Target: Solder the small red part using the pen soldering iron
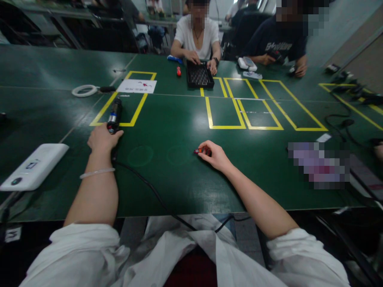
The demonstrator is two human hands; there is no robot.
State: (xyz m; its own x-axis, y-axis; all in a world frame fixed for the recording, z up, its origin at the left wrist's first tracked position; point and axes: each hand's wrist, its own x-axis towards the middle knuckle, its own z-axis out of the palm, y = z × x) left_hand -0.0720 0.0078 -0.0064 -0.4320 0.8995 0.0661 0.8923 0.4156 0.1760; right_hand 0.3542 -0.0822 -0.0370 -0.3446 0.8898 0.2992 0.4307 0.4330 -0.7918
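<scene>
While gripped by the left hand (103, 139), electric screwdriver (114, 115) long axis pointing away; right hand (216, 156) pinching small red part (201, 151)

Looked like a factory assembly workshop: long green counter (167, 167) with yellow taped boxes (243, 113), corded electric screwdriver (114, 115), coworkers seated at 12 o'clock.

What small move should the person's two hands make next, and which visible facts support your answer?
Probably lift the small red piece toward the electric screwdriver. The right hand pinches that piece on the green table, while the left hand grips the corded tool lying flat, tip pointing away. They are apart.
</scene>
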